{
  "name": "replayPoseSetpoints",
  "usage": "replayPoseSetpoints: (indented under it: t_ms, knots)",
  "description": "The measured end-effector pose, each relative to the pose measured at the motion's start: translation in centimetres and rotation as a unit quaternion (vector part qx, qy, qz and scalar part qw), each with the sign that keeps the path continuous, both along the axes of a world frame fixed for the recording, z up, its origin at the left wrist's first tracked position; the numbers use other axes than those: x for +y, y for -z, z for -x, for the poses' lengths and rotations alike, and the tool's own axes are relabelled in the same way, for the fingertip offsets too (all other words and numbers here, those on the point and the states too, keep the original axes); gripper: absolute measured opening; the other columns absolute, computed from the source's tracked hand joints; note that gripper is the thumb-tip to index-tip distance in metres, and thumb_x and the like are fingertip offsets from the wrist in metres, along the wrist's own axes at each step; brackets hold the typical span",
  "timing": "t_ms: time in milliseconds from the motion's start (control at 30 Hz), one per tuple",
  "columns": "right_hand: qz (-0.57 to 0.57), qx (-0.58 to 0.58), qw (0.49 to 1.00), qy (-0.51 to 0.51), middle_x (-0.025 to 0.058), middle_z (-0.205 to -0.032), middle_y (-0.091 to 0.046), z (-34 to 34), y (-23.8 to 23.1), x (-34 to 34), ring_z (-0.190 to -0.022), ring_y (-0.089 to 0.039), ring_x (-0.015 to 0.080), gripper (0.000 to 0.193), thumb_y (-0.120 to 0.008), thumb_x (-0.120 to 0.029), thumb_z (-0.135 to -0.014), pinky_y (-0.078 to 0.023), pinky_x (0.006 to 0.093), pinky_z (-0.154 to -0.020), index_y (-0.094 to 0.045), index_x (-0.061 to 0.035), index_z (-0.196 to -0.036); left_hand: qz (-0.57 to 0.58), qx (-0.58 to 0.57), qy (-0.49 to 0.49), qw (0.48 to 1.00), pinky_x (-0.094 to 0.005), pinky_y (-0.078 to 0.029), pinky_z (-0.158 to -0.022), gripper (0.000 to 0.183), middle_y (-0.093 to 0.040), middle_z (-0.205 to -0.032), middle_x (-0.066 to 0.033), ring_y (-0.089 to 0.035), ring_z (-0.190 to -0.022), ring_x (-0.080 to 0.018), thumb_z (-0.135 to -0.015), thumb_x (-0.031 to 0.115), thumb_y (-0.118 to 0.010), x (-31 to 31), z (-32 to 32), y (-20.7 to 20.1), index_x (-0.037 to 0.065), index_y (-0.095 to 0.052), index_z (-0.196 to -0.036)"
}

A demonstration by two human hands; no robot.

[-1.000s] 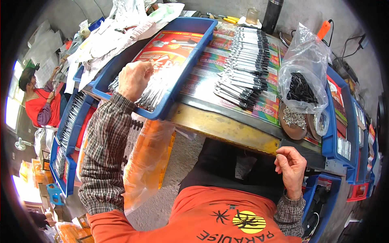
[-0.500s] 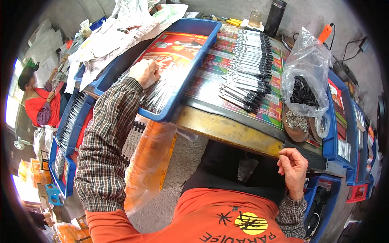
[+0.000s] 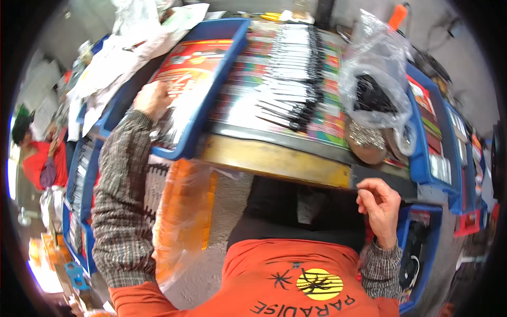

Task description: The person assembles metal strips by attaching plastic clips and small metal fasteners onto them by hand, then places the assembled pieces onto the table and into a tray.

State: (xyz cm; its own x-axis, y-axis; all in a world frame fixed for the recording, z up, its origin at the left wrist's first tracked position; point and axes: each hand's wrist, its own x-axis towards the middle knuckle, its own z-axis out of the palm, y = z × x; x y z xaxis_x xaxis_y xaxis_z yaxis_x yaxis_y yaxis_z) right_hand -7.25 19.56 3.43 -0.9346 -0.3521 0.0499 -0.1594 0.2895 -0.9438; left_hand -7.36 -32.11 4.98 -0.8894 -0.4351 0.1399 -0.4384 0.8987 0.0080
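Note:
My left hand is over the blue tray at the left, its fingers curled in above slim silver rods. What those fingers hold, if anything, is hidden and blurred. At the table's front edge, my right hand is raised with thumb and forefinger pinched together; anything between them is too small to make out. On the table lie rows of slim silver pieces with black ends. To their right, a clear plastic bag holds black parts, beside a round dish of small metal parts.
Blue trays stand on the right, with another blue bin lower down. An orange crate under clear plastic is below the left tray. White sheets cover the back left. A person in red is at far left.
The whole view has shifted, so the table and trays appear farther left. My left hand stays over the tray with fingers curled; my right hand keeps its pinch by the table edge.

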Motion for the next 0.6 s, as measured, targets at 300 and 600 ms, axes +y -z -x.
replayPoseSetpoints:
  t_ms: [300,600]
  knots:
    - [-0.061,0.113,0.991,0.043,0.0045,-0.072,-0.061,1.6,-1.9,4.4,-0.061,-0.055,0.0073,0.008,-0.064,-0.005,-0.087,-0.044,0.0236,-0.055,-0.063,0.0015,-0.092,0.007,0.14,0.09,0.986,-0.0445,-0.043,-0.068,0.008,-0.056,-0.078,-0.0207,-0.057,-0.075,-0.0379,-0.086,0.007,-0.052,-7.6,-1.7,2.6,0.0,-0.049,-0.083]
    - [-0.136,0.23,0.948,0.175,0.0094,-0.072,-0.064,5.4,-4.8,12.3,-0.064,-0.058,0.0117,0.009,-0.064,-0.007,-0.087,-0.047,0.0278,-0.059,-0.064,0.0018,-0.091,-0.057,0.241,0.093,0.964,-0.0326,-0.042,-0.058,0.016,-0.052,-0.072,-0.0087,-0.048,-0.062,-0.0149,-0.098,0.018,-0.05,-6.8,-1.6,2.8,0.004,-0.051,-0.092]
